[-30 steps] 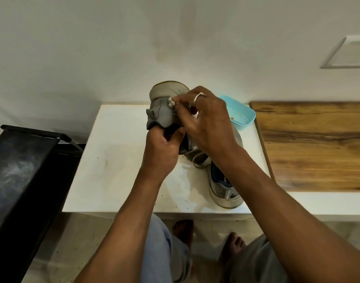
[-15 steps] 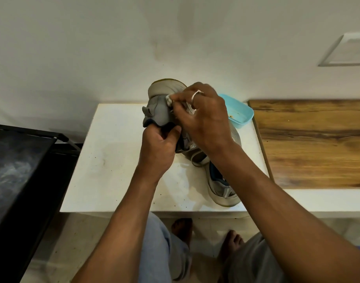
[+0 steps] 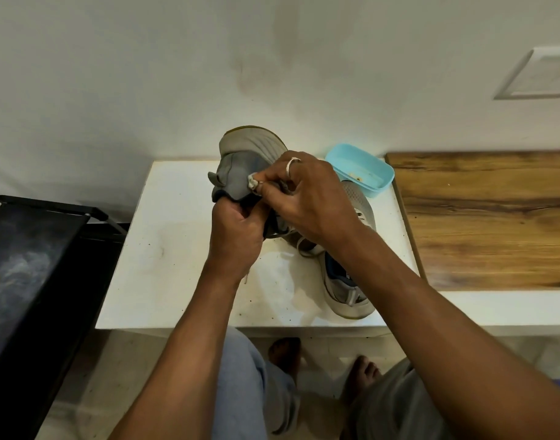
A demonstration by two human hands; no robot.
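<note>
At mid-table, my left hand (image 3: pixel 237 230) grips the raised grey shoe (image 3: pixel 240 160) near its collar, with the sole turned toward the wall at twelve o'clock. My right hand (image 3: pixel 307 201) pinches a small white wad (image 3: pixel 252 182) against the shoe's upper. The risk, I judge, is that one-handed hold. Hard rubbing could twist the shoe loose onto the second shoe (image 3: pixel 345 290) lying at four o'clock, or knock the blue tub (image 3: pixel 361 173) at two o'clock off the white table (image 3: pixel 177 265).

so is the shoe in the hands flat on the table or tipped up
Tipped up. The left hand grips the shoe raised on end, sole showing, while the right hand pinches a small cloth against it.
</note>
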